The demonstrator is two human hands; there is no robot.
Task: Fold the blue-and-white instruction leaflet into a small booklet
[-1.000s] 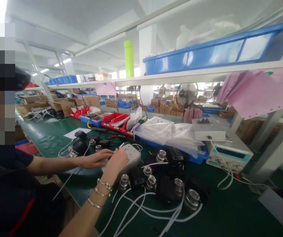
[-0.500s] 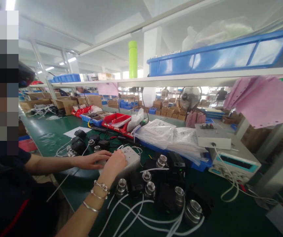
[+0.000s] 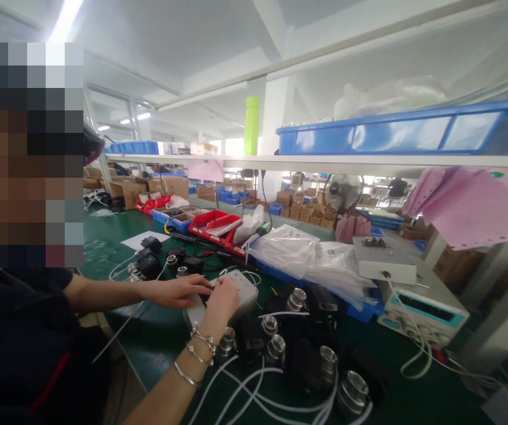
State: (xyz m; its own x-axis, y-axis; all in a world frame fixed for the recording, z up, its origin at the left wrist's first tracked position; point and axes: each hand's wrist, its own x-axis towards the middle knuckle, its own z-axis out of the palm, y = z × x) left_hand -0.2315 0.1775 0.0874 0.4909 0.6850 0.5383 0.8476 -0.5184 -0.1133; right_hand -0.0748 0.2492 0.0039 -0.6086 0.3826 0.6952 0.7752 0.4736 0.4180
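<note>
Neither of my own hands shows in the head view. A person in a dark top sits close on my left. That person's far hand [image 3: 182, 290] lies flat at the left end of a white box [image 3: 241, 293] on the green table [image 3: 116, 236]. Their near hand [image 3: 222, 298], with bracelets on the wrist, is closed on top of the same box. Several black units with metal threaded fittings [image 3: 324, 357] and white cables [image 3: 254, 395] lie just right of the box.
Clear plastic bags [image 3: 307, 254] lie over a blue tray. A white power supply [image 3: 422, 310] and grey box [image 3: 384, 260] stand at right. Red trays [image 3: 213, 223] and cardboard boxes sit further back. A shelf [image 3: 324, 160] carries a blue bin [image 3: 395, 127] overhead.
The view has shifted, so the scene sits slightly lower and further right in frame. The co-worker's two hands stay on the white box, barely moved.
</note>
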